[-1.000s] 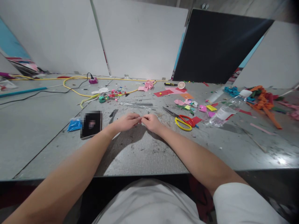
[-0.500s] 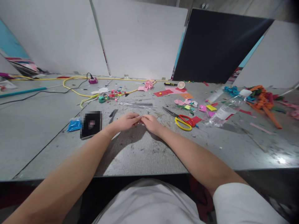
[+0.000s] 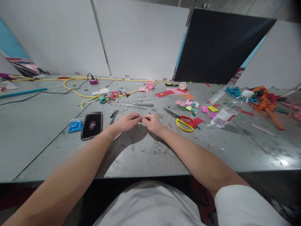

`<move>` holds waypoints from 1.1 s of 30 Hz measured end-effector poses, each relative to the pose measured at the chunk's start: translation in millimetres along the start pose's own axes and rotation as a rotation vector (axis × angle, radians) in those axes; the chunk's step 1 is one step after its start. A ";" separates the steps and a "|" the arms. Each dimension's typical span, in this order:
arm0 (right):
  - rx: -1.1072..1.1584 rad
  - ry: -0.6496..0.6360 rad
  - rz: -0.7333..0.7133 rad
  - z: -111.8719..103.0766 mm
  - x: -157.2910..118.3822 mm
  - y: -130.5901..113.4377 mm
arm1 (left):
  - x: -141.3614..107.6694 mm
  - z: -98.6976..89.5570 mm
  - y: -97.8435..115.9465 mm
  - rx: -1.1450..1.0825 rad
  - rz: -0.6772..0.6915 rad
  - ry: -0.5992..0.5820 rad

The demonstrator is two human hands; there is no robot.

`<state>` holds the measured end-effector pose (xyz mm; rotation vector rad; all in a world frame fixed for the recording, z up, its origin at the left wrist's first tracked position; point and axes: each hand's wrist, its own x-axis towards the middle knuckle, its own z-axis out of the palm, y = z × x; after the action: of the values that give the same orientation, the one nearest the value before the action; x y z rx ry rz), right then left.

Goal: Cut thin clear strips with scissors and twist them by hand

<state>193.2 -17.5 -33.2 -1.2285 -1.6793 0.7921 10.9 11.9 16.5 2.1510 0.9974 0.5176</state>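
My left hand (image 3: 128, 121) and my right hand (image 3: 152, 123) meet fingertip to fingertip above the middle of the grey table (image 3: 145, 160). Both are closed in a pinch. Whatever lies between the fingers is too small and too hidden to name. Just beyond them lies a bundle of thin metal wires (image 3: 138, 105). Scissors (image 3: 182, 121) with one red and one yellow handle rest to the right of my right hand, blades pointing away to the left. Left of my left hand are dark thin strips (image 3: 114, 115) and a blurred-out phone-like device (image 3: 92, 125).
A water bottle (image 3: 229, 111) stands tilted in view at right, near orange crepe paper (image 3: 265, 100). A blue packet (image 3: 74, 126) touches the device. Red paper (image 3: 164, 94), colourful clay bits (image 3: 115, 95) and a yellow cable (image 3: 78, 92) lie farther back. White and black panels (image 3: 221, 47) stand behind.
My fingers have shifted slightly, with the right fingers curling in more. Both hands stay together in the same place, and the things on the table have not moved.
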 end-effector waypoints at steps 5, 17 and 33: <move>-0.153 0.022 -0.047 -0.3 0.2 0.7 | -0.2 -0.9 2.6 0.052 0.020 -0.028; -0.040 -0.021 -0.010 1.8 -0.5 -1.0 | 2.3 1.2 -5.3 -0.095 -0.039 -0.047; -0.149 -0.009 -0.033 0.3 -0.4 1.4 | 0.1 -0.6 1.4 -0.045 -0.022 -0.077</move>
<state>193.5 -17.5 -34.7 -1.2967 -1.7882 0.6632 11.3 11.6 17.9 2.1023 0.9570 0.4388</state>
